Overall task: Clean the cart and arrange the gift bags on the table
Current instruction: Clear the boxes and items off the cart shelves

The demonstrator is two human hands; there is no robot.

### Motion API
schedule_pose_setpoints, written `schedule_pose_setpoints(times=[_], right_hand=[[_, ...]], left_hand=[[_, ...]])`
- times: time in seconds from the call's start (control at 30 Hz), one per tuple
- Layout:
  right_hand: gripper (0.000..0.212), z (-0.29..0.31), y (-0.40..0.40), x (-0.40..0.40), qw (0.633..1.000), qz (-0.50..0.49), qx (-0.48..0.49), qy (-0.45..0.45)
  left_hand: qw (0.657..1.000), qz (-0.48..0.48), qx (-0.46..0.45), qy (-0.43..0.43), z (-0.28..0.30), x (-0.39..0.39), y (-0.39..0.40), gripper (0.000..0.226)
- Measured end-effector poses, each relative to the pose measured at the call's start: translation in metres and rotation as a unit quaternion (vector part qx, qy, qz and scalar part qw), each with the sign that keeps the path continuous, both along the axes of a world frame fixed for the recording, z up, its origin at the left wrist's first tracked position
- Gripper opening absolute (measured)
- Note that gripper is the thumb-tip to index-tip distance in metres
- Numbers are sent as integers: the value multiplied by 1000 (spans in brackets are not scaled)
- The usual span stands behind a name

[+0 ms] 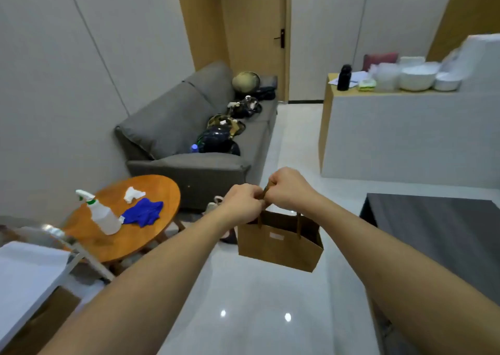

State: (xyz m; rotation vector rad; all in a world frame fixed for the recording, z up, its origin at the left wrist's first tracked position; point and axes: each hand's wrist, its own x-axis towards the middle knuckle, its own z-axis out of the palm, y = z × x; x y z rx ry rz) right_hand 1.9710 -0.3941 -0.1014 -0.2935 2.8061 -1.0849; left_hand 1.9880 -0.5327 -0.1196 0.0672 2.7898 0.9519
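A brown paper gift bag with a small white label hangs in the air over the pale floor. Its two handles run up into my fists. My left hand and my right hand meet above the bag, and both grip the handles between curled fingers. The dark grey table lies to the right of the bag. The white cart with a metal frame shows at the lower left edge.
A round wooden table at the left holds a spray bottle, a blue cloth and a crumpled white tissue. Behind it stands a grey sofa with helmets on it. A white counter with bowls stands at the back right.
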Motion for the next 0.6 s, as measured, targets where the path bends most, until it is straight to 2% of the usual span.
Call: schedule_pose_setpoints(times=[0.1, 0.17, 0.37, 0.47, 0.6], right_hand=[[21, -10, 86, -19, 997, -49, 50, -11], [19, -16, 143, -26, 993, -89, 72, -21], [20, -49, 264, -29, 973, -215, 63, -51], [24, -69, 300, -29, 956, -291, 12, -49], [28, -89, 341, -35, 929, -364, -32, -51]], left_hand=[[998, -51, -13, -14, -2, -38, 71, 25], [996, -84, -15, -9, -3, -59, 119, 30], [977, -202, -65, -16, -23, -107, 240, 31], [952, -286, -103, -29, -38, -129, 296, 34], [896, -409, -163, -54, -57, -155, 371, 36]])
